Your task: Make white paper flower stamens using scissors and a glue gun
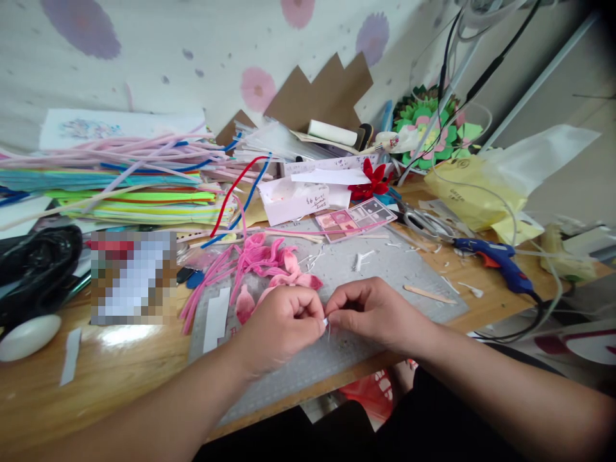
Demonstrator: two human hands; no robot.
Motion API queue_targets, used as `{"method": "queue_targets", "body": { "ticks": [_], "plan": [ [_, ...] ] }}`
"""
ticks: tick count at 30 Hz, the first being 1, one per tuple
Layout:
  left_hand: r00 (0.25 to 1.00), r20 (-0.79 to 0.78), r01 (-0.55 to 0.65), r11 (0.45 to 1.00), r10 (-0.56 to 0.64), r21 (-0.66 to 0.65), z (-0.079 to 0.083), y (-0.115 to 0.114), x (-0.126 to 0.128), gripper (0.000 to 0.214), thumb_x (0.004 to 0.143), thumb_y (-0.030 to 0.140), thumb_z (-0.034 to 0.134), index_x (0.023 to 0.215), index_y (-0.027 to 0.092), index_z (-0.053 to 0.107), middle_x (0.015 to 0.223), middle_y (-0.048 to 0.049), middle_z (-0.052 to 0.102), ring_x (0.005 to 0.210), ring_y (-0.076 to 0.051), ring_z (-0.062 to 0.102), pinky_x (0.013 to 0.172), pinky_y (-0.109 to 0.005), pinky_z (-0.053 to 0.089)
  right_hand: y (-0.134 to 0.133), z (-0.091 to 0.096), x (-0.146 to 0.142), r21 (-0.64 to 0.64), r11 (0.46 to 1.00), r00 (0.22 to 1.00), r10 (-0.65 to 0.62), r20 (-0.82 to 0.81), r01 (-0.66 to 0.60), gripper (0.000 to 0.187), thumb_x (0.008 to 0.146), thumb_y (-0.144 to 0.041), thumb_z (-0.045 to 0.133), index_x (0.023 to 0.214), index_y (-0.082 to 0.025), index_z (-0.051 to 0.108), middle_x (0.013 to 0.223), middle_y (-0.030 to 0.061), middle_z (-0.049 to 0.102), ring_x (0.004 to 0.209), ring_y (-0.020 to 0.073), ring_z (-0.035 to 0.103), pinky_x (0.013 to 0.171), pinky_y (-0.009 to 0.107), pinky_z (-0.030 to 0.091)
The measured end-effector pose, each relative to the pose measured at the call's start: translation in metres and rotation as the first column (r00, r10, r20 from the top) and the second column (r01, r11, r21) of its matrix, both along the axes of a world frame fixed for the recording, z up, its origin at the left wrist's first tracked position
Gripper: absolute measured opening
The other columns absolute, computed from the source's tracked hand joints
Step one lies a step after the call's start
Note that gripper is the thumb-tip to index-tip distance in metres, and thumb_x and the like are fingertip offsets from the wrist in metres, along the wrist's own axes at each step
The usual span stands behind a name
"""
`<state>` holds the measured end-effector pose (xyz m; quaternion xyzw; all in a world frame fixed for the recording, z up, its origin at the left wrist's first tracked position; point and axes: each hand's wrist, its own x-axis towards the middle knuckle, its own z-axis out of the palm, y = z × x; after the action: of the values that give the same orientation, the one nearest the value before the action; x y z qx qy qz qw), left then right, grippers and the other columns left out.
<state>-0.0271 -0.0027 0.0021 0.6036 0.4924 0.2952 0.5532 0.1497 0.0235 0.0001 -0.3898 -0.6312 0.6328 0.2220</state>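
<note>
Over the front of a grey cutting mat point(385, 263), my left hand point(286, 324) and my right hand point(368, 312) meet fingertip to fingertip. Both are closed in a pinch on a tiny white piece point(326, 322), with a thin pale strand hanging below it; its exact kind is too small to tell. Just behind my left hand lie pink pipe cleaners point(262, 256) and shaped pink petals point(245, 304) with darker tips. White paper strips point(216, 319) rest on the mat to the left.
A blue glue gun point(500, 256) and scissors point(423, 221) lie at right, near a wooden stick point(430, 294). A makeup palette point(356, 219) sits behind the mat. Bundled coloured pipe cleaners point(135, 199) are stacked back left, and a red flower point(370, 181) stands by white boxes. Cables hang at right.
</note>
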Motion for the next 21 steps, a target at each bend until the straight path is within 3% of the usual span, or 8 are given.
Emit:
{"method": "queue_targets", "body": {
  "ticks": [10,16,21],
  "plan": [
    [1.000,-0.024,-0.010,1.000,0.011,0.028,0.0002,-0.0006,0.0004,0.012,0.066,0.019,0.053,0.055,0.018,0.050,0.053,0.0053,0.043,0.051,-0.009,0.037,0.048,-0.024,0.026,-0.0015,0.0049,-0.0019,0.073,0.997,0.998,-0.037,0.043,0.034,0.010,0.071,-0.015,0.058,0.071,-0.016,0.067,0.062,-0.0032,0.061,0.056,0.0081,0.049,0.054,0.021,0.037],
    [0.998,0.065,-0.022,1.000,0.021,0.006,0.0000,-0.0002,-0.0009,0.013,0.066,0.017,0.053,0.054,0.017,0.050,0.050,0.0070,0.040,0.046,-0.007,0.031,0.044,-0.022,0.021,0.0030,0.0032,0.0047,-0.257,0.966,0.965,-0.049,-0.256,-0.020,0.015,0.070,-0.022,0.059,0.074,-0.012,0.071,0.064,0.0032,0.068,0.059,0.0121,0.062,0.063,0.026,0.049],
    [0.994,0.108,-0.028,0.999,0.031,-0.030,0.0002,0.0003,-0.0008,0.012,0.065,0.017,0.053,0.054,0.017,0.050,0.051,0.0070,0.041,0.043,-0.006,0.031,0.042,-0.022,0.021,0.0018,0.0016,0.0067,-0.313,0.949,0.943,-0.077,-0.324,-0.030,0.016,0.074,-0.024,0.066,0.079,-0.010,0.071,0.066,0.0048,0.070,0.061,0.0114,0.065,0.062,0.024,0.051]
  ]
}}
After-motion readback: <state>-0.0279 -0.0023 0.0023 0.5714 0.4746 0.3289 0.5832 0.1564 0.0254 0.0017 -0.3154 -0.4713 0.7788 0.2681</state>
